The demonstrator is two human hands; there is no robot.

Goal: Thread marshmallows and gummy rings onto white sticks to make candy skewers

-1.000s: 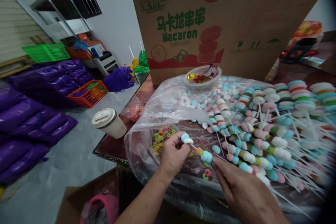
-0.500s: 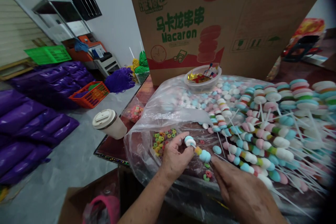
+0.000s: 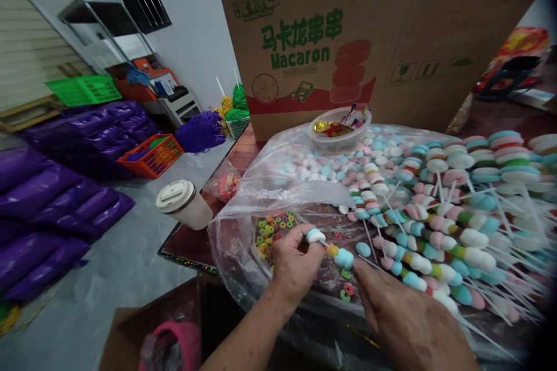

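My left hand point(image 3: 296, 264) is closed, thumb and forefinger pinching a blue-and-white marshmallow point(image 3: 315, 235) at the tip end of a thin stick. Farther down the same stick sit a yellow-orange ring point(image 3: 332, 250) and light blue marshmallows point(image 3: 343, 259), making a candy skewer. My right hand point(image 3: 404, 313) closes around its lower end, hiding that part of the stick. A loose blue marshmallow point(image 3: 362, 249) lies just beyond, and green and red cereal rings point(image 3: 347, 291) rest on the table between my hands.
Finished candy skewers point(image 3: 461, 237) crowd the right side. Behind them are loose marshmallows point(image 3: 322, 168) on clear plastic point(image 3: 278, 192), a plastic bowl point(image 3: 339, 138) and a tall carton point(image 3: 300, 81). Colored rings point(image 3: 272, 229) lie left of my hands. A lidded cup point(image 3: 185, 206) stands near the table edge.
The whole view has shifted slightly. A short bare length of stick now shows more plainly between the pinched marshmallow and the yellow-orange ring. Both hands keep their grips.
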